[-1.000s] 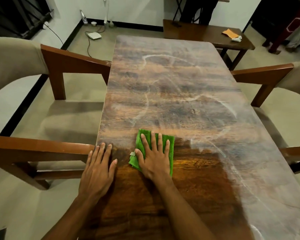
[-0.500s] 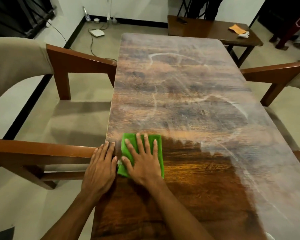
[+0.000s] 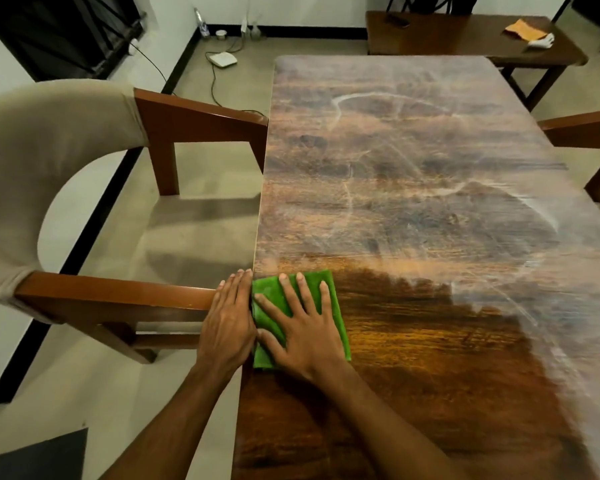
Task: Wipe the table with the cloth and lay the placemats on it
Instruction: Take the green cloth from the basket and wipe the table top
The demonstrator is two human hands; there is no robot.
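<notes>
Wiping is in hand: at lower centre the right hand (image 3: 305, 327) presses the green cloth (image 3: 321, 284) flat at the desk's (image 3: 430, 375) left edge, fingers (image 3: 303, 289) spread; the left hand (image 3: 227, 323) rests alongside, fingers together. The next stroke should run right and up-frame over the hazy film (image 3: 413, 202), unobstructed between the chair arms (image 3: 118, 296).

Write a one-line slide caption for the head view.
Right hand presses green cloth flat by the table edge; left hand rests alongside.

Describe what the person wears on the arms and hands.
Nothing shows on either: the left hand and right hand are bare, with no gloves, rings or watch, and the left forearm and right forearm are bare to the picture's edge.
</notes>
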